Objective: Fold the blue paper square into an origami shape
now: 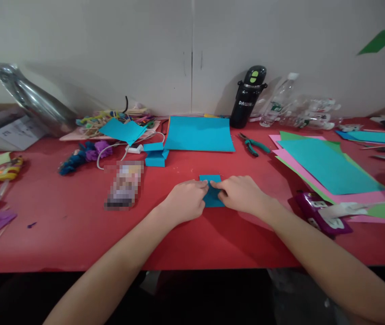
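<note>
A small piece of blue paper [214,201], which looks folded, lies flat on the red table in front of me. My left hand [187,201] comes in from the left, fingers curled, its index fingertip pressing on the paper's upper part. From the other side my right hand [241,193] presses the paper with its index finger, the other fingers bent under. Both index fingertips nearly meet at the paper's middle. What lies beneath the curled fingers is hidden. Up and to the left stands a folded blue paper piece [156,155].
Blue sheets [199,133] lie behind my hands, beside pliers [253,145]. Coloured paper [331,164] and a purple power strip [324,216] are at right. A pixelated phone-like object [124,185] lies left. A black bottle [248,97] and a metal jug [36,99] stand by the wall.
</note>
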Motion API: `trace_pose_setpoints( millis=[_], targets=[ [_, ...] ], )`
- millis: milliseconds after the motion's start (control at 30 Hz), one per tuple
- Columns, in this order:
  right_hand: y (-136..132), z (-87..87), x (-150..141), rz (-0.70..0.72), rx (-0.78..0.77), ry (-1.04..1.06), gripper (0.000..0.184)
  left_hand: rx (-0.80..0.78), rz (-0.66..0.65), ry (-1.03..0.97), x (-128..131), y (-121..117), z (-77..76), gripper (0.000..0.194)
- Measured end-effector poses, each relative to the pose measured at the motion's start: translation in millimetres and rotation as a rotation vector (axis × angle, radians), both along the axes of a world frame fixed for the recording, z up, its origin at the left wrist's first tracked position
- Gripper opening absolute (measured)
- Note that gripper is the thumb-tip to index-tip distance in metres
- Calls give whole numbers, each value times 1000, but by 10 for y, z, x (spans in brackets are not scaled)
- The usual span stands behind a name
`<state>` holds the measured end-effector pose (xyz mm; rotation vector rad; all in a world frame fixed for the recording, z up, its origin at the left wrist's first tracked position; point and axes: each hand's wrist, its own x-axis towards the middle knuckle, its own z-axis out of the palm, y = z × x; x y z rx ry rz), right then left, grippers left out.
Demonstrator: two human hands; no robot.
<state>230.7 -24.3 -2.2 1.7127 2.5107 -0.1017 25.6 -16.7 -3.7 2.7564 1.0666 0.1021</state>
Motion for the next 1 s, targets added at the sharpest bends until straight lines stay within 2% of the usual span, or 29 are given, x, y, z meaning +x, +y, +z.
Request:
trace_pose_setpoints(
  millis=[200,300,367,433,533,633,700,800,900,1000],
  targets=[
    [50,5,255,-14,-25,68,46,2,-2,1,-16,-1,-23,38],
    [73,-23,367,-31,-18,115,35,4,-15,-37,-46,18,-40,38],
    [108,-52,438,-89,5,161,31,-6,-29,-77,-78,44,-64,38],
    [154,-82,485,-167,44,271,29,-20,-47,-135,-112,79,-94,37],
    [210,-116,473,-171,70,503,27,-59,-58,-252,-154,149,-126,32],
    [225,-149,393,-134,55,602,23,-94,16,-466,-192,237,-123,26],
    [223,-183,345,-127,23,587,29,-94,117,-565,-216,294,-116,21],
    [225,-250,314,-151,-6,553,39,-103,266,-571,-231,343,-133,15],
    [227,-299,300,-169,-22,564,39,-182,304,-507,-206,339,-191,23],
    [218,-315,273,-181,-63,606,35,-190,314,-456,-169,316,-255,25]
  ],
)
